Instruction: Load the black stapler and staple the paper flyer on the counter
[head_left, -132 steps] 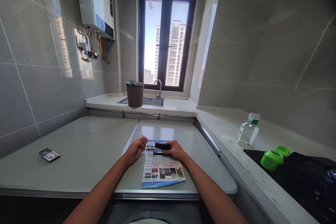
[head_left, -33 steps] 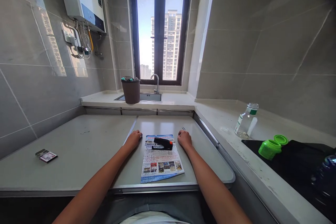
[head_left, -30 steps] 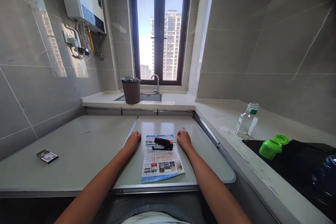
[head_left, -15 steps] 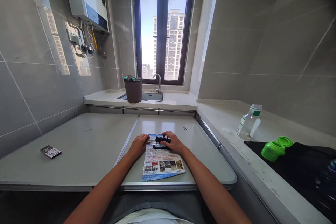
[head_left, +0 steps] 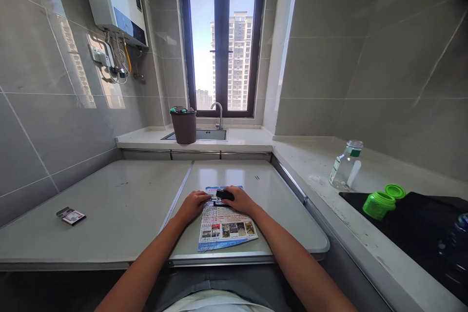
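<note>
A black stapler point(head_left: 225, 195) with a shiny metal middle part lies across the upper half of a printed paper leaflet point(head_left: 227, 229). My right hand point(head_left: 238, 201) is closed around its right end, with the thumb and fingers on the black top. From the left, my left hand point(head_left: 195, 204) reaches the metal end of the stapler at the leaflet's left edge. Its fingers are bent and close together there, and the tips are partly hidden. The black top stands somewhat apart from the base.
A small box point(head_left: 71, 216) lies on the folding table point(head_left: 109, 214) at left. Two small dark strips point(head_left: 257, 178) rest beyond my right hand. A brown bin point(head_left: 184, 127) stands by the sink. On the right counter are a glass bottle point(head_left: 345, 165) and a green open-lidded jar point(head_left: 379, 205).
My left hand has shifted slightly, and its fingers now sit nearer the stapler's metal end. The right hand keeps its hold, with its fingers lying flatter. The view has turned a little.
</note>
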`<state>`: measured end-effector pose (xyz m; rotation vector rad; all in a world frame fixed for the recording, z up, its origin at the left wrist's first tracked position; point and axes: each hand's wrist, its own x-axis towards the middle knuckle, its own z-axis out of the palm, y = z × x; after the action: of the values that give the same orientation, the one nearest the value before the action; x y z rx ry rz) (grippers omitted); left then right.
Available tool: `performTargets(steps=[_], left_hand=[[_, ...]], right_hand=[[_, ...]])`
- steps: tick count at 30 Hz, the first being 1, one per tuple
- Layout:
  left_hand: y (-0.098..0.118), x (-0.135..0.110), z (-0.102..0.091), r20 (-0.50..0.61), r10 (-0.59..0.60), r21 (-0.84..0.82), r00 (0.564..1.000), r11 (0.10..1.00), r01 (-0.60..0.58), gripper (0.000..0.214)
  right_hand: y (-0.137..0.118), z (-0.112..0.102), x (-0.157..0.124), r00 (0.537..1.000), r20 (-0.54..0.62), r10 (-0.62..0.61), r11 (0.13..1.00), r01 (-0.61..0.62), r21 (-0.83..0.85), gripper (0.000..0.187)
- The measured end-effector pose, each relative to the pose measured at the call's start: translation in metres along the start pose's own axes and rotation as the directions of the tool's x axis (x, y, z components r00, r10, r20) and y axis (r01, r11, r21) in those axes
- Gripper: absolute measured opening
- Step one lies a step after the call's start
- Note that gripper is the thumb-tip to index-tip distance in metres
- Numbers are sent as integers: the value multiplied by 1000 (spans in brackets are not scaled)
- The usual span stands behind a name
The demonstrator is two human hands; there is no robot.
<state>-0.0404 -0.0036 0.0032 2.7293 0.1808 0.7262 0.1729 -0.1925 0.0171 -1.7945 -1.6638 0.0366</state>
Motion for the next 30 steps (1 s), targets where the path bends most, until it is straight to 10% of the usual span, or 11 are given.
performTargets(steps=[30], left_hand=[[-9,3,7,-25,25,-93,999,995,-27,29]], right_hand=[[1,-2,0,999,12,-31,999,31,-20,33]])
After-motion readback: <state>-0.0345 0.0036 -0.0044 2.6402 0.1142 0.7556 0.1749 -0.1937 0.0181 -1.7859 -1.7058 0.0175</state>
